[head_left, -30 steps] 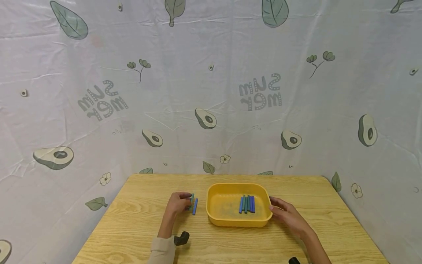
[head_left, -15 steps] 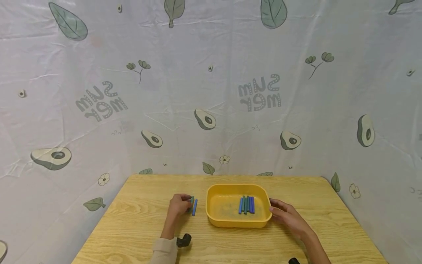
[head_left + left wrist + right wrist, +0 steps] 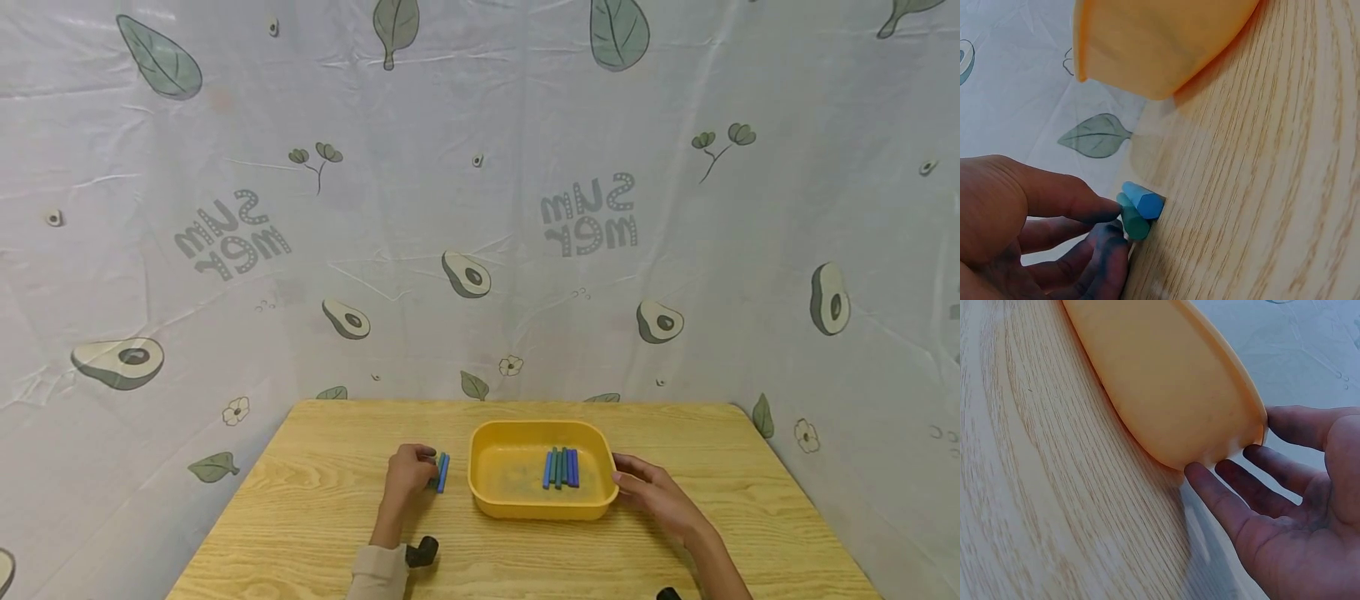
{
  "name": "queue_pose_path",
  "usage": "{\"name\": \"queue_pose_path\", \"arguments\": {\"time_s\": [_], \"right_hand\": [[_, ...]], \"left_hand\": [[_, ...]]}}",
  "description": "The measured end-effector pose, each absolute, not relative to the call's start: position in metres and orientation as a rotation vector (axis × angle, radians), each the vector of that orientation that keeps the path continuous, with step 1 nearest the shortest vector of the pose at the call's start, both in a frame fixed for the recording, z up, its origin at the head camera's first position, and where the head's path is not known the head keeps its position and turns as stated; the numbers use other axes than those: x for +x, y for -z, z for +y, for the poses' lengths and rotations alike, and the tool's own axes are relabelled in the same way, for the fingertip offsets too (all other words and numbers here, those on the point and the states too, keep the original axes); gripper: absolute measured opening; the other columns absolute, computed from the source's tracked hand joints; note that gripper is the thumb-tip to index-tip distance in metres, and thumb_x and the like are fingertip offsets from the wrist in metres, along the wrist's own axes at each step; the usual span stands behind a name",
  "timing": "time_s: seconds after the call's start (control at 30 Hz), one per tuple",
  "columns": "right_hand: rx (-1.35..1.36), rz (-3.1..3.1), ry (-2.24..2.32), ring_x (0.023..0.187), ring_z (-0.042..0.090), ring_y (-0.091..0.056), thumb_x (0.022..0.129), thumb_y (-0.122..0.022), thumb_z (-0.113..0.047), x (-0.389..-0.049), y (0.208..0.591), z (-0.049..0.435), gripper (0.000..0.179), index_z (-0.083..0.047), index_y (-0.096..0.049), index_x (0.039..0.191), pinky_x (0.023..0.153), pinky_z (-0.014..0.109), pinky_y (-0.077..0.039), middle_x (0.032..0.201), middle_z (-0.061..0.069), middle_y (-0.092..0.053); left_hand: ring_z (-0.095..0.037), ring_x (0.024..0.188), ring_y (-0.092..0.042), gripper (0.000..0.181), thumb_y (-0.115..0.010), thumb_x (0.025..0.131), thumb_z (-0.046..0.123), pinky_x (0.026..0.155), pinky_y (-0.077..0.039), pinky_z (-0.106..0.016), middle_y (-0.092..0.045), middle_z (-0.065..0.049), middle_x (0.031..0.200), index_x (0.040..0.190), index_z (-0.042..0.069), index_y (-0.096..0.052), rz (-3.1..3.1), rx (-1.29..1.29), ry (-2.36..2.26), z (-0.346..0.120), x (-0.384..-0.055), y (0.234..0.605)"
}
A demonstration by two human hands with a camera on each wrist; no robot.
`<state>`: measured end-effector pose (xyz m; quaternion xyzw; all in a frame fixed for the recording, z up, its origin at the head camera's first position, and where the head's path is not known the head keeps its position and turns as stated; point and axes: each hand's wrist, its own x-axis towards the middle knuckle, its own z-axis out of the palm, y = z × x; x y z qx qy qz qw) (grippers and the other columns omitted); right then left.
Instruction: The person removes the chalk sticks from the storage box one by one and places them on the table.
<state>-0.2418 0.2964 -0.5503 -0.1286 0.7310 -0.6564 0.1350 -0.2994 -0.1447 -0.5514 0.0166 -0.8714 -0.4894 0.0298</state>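
Observation:
A yellow plastic tray (image 3: 501,504) stands on the table with several blue, green and violet chalk sticks (image 3: 561,468) lying side by side in its right half. To its left, my left hand (image 3: 408,472) pinches a green chalk (image 3: 1135,223) with thumb and fingertips. A blue chalk (image 3: 1149,204) lies right against that green one. The left fingers hide part of the green stick, and dark chalk dust stains their tips. At the tray's right end, my right hand (image 3: 658,492) touches the outer wall and rim with fairly straight fingers and thumb.
The wood-patterned table (image 3: 330,483) extends around the tray on all sides. Behind it hangs a pale curtain (image 3: 405,217) printed with leaves and avocados. A black wrist mount (image 3: 423,551) sticks out beside the left sleeve (image 3: 378,573).
The green chalk at my left hand has come rightward, from slightly apart to against the blue chalk. My right hand and the tray have stayed in place.

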Motion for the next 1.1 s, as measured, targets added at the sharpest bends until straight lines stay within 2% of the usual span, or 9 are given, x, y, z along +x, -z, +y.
{"name": "queue_pose_path", "arguments": {"time_s": [0.27,0.37,0.5,0.6,0.83,1.1], "right_hand": [[-0.372,2.115,1.897,0.137,0.03,-0.064,0.116,-0.049,-0.024,-0.242,0.549,0.296,0.068,0.014,-0.021,0.165,0.106,0.035,-0.06,0.165,0.041,-0.031],[-0.366,2.116,1.899,0.136,0.027,-0.065,0.116,-0.049,-0.024,-0.243,0.549,0.296,0.068,0.014,-0.021,0.165,0.105,0.034,-0.06,0.165,0.041,-0.03],[-0.373,2.11,1.913,0.137,0.032,-0.064,0.115,-0.05,-0.023,-0.244,0.549,0.296,0.069,0.015,-0.02,0.165,0.105,0.034,-0.059,0.165,0.042,-0.029],[-0.37,2.107,1.917,0.138,0.036,-0.063,0.115,-0.051,-0.023,-0.244,0.549,0.296,0.069,0.015,-0.02,0.165,0.106,0.036,-0.059,0.165,0.042,-0.028],[-0.361,2.128,1.9,0.137,0.031,-0.065,0.115,-0.05,-0.024,-0.245,0.55,0.297,0.069,0.014,-0.021,0.165,0.105,0.033,-0.06,0.164,0.042,-0.03],[-0.358,2.113,1.889,0.138,0.033,-0.063,0.115,-0.05,-0.025,-0.243,0.548,0.297,0.069,0.013,-0.02,0.165,0.105,0.033,-0.059,0.165,0.041,-0.03]], "left_hand": [[-0.021,0.078,-0.07,0.04,-0.071,0.082,-0.002,0.064,-0.057,-0.032,-0.078,-0.02,0.102,0.121,-0.01,-0.074,-2.681,0.064,1.519,-0.145,-0.299,0.55],[-0.021,0.079,-0.071,0.041,-0.071,0.085,0.001,0.065,-0.059,-0.033,-0.077,-0.021,0.107,0.125,-0.009,-0.073,-2.663,0.074,1.527,-0.144,-0.299,0.545],[-0.031,0.093,-0.075,0.043,-0.075,0.087,0.006,0.078,-0.064,-0.044,-0.076,-0.022,0.113,0.128,-0.008,-0.073,-2.634,0.062,1.51,-0.14,-0.301,0.532],[-0.038,0.103,-0.074,0.043,-0.077,0.089,0.009,0.086,-0.064,-0.05,-0.076,-0.022,0.114,0.129,-0.007,-0.073,-2.618,0.042,1.502,-0.136,-0.302,0.523],[-0.036,0.1,-0.076,0.043,-0.079,0.093,0.013,0.079,-0.066,-0.042,-0.075,-0.023,0.116,0.132,-0.005,-0.072,-2.572,0.012,1.587,-0.125,-0.301,0.506],[-0.032,0.095,-0.076,0.044,-0.079,0.094,0.015,0.079,-0.067,-0.042,-0.075,-0.023,0.115,0.133,-0.005,-0.071,-2.537,-0.044,1.668,-0.106,-0.3,0.492]]}}
